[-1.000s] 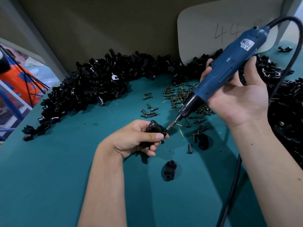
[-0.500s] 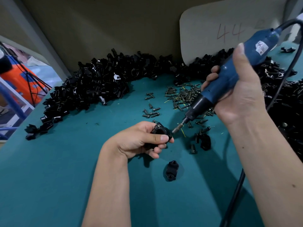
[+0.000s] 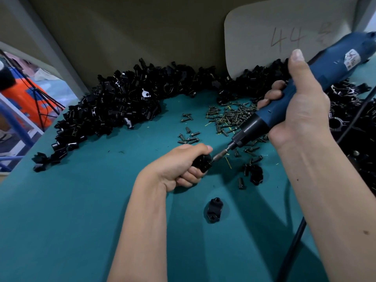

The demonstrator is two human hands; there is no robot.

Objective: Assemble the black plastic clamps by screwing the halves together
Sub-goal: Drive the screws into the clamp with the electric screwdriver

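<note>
My left hand (image 3: 181, 165) grips a black plastic clamp (image 3: 201, 162) just above the green table; my fingers hide most of it. In my right hand (image 3: 299, 110) is a blue electric screwdriver (image 3: 289, 100), angled down to the left. Its bit (image 3: 220, 154) touches the right side of the clamp. A loose clamp half (image 3: 213, 209) lies on the table nearer to me. Another black part (image 3: 255, 174) lies right of the clamp, with a screw (image 3: 241, 183) beside it.
A heap of black clamp halves (image 3: 114, 110) runs along the back wall and down the right side (image 3: 364, 127). Loose screws (image 3: 230, 117) are scattered mid-table. The screwdriver's black cable (image 3: 293, 247) trails toward me on the right. A pale board marked 44 (image 3: 284, 37) leans at the back.
My right hand closed its grip on the screwdriver and brought the bit down into contact with the clamp. My left hand rolled over, covering more of the clamp.
</note>
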